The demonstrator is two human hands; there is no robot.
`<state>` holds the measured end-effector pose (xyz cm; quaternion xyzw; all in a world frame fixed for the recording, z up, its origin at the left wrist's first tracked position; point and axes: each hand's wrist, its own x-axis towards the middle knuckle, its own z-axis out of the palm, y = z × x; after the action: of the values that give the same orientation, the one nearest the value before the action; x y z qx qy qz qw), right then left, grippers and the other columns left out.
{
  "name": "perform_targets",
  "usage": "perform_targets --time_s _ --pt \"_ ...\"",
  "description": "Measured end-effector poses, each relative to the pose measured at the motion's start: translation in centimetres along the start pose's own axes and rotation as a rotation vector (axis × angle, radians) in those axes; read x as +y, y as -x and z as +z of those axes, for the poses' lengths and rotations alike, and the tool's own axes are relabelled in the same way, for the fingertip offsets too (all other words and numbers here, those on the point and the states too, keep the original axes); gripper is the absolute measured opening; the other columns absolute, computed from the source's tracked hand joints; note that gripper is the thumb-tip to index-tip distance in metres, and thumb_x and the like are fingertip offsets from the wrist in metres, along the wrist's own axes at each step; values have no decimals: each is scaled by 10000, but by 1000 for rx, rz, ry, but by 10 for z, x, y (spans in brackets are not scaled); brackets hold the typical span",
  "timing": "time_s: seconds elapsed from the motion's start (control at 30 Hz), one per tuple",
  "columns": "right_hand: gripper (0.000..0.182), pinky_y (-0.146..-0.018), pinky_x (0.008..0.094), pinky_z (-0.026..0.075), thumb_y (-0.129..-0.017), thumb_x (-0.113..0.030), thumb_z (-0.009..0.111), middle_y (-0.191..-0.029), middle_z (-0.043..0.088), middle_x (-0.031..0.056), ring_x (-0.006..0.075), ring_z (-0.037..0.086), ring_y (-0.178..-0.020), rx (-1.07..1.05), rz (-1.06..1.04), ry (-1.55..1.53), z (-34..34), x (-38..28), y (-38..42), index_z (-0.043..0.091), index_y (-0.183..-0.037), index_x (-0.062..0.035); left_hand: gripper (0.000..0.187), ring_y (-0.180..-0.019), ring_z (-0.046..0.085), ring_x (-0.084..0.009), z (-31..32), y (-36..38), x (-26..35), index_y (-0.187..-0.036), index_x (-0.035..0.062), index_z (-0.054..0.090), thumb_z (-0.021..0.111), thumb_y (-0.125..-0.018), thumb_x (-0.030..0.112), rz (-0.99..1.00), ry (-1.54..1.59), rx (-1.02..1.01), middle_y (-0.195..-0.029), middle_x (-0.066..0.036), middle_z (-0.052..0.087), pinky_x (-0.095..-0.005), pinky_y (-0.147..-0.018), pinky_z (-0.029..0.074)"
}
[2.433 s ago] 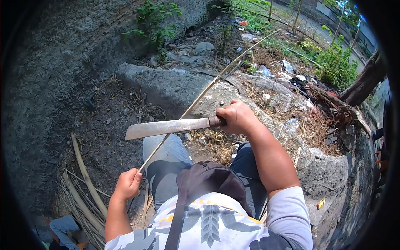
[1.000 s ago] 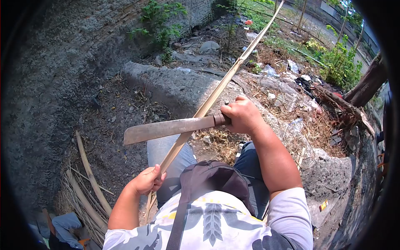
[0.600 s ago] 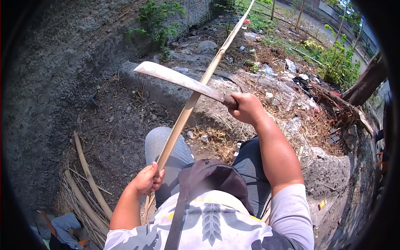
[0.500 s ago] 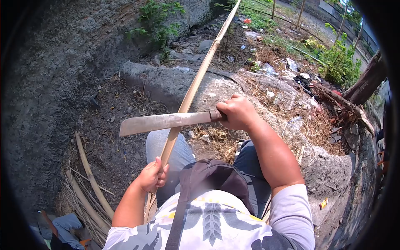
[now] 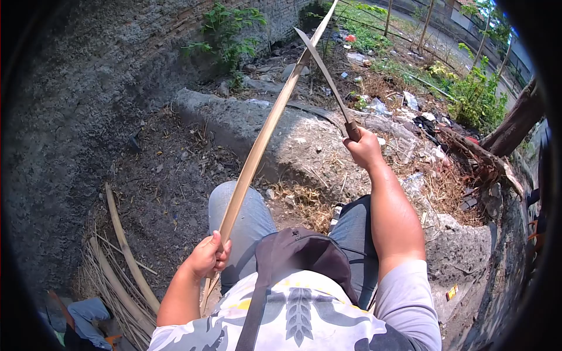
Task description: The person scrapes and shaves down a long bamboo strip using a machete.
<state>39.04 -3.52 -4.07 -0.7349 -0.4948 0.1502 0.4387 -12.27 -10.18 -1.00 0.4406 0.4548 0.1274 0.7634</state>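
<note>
A long, pale wooden strip (image 5: 257,152) slants from my lap up past the top edge of the view. Near its lower end, my left hand (image 5: 212,255) is closed around it. My right hand (image 5: 364,146) grips the dark handle of a machete (image 5: 328,75), out beyond my knees. The blade points up and to the left, and its tip overlaps the upper part of the strip in the view; whether they touch I cannot tell.
A rough wall (image 5: 70,111) rises on the left. Curved stalks and thin sticks (image 5: 132,257) lie at the lower left, near part of another person (image 5: 88,316). Ahead are a concrete slab (image 5: 222,114), litter and plants; a tree trunk (image 5: 515,120) leans at the right.
My right hand has moved forward and to the right, and the machete has swung from lying across the strip to pointing away. My left hand has shifted slightly down and left with the strip.
</note>
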Motion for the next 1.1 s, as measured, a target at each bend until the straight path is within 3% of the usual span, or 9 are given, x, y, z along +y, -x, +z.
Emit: perform_targets --time_s 0.1,0.23,0.33,0.47,0.6,0.7,0.8,1.03,1.1 --pt "231 -751 452 555 -803 -242 765 -818 735 168 367 722 -799 -116 -234 207 -5 -49 23 691 -920 -57 650 -527 335 -77 2 -7 10 -931 93 549 384 -1060 708 60 -47 19 -653 61 370 -261 -476 289" --pt "236 -738 407 523 -717 -228 831 -675 639 60 306 654 -658 -96 -898 413 3 -71 33 610 -756 -153 602 -572 408 -72 6 -4 27 -936 77 576 399 -1097 629 203 -385 72 -672 47 451 -258 -521 355" --pt "232 -721 440 525 -712 -216 823 -687 647 80 352 647 -681 -55 -798 367 5 -62 29 610 -761 -138 575 -611 449 -70 7 14 32 -927 71 593 412 -1113 584 290 -547 145 -693 34 498 -263 -557 393" --pt "192 -684 462 531 -787 -189 784 -825 692 192 419 679 -790 -94 -249 180 -14 -43 17 676 -899 -76 543 -628 454 -78 -4 22 27 -920 75 599 426 -1122 548 313 -509 186 -705 38 506 -275 -579 406" --pt "209 -744 516 558 -774 -221 770 -830 711 177 419 695 -807 -78 -471 255 -10 -49 26 652 -900 -102 569 -652 459 -74 -8 12 15 -920 77 605 407 -1117 572 316 -512 178 -711 41 509 -270 -592 402" --pt "254 -748 435 539 -704 -283 834 -709 681 72 324 694 -730 -132 -759 379 11 -64 39 631 -796 -162 595 -678 516 -119 -4 5 17 -915 42 628 413 -1121 557 285 -587 185 -717 -6 553 -313 -626 449" --pt "248 -743 414 524 -697 -269 820 -678 662 63 330 667 -679 -200 -905 459 12 -83 45 608 -755 -154 572 -703 568 -169 7 2 28 -922 16 644 438 -1130 508 362 -786 233 -738 -60 606 -353 -676 495" --pt "234 -816 505 561 -794 -234 742 -919 740 200 419 717 -904 -84 -63 280 -7 -43 13 706 -980 -97 521 -769 652 -219 -4 18 10 -952 7 662 456 -1134 450 345 -820 224 -815 -124 695 -373 -754 537" --pt "243 -794 508 563 -791 -237 746 -912 741 193 419 717 -903 -95 -84 287 -7 -42 14 697 -982 -94 531 -776 666 -231 1 19 8 -959 5 663 451 -1133 460 337 -813 205 -826 -131 704 -376 -754 539"
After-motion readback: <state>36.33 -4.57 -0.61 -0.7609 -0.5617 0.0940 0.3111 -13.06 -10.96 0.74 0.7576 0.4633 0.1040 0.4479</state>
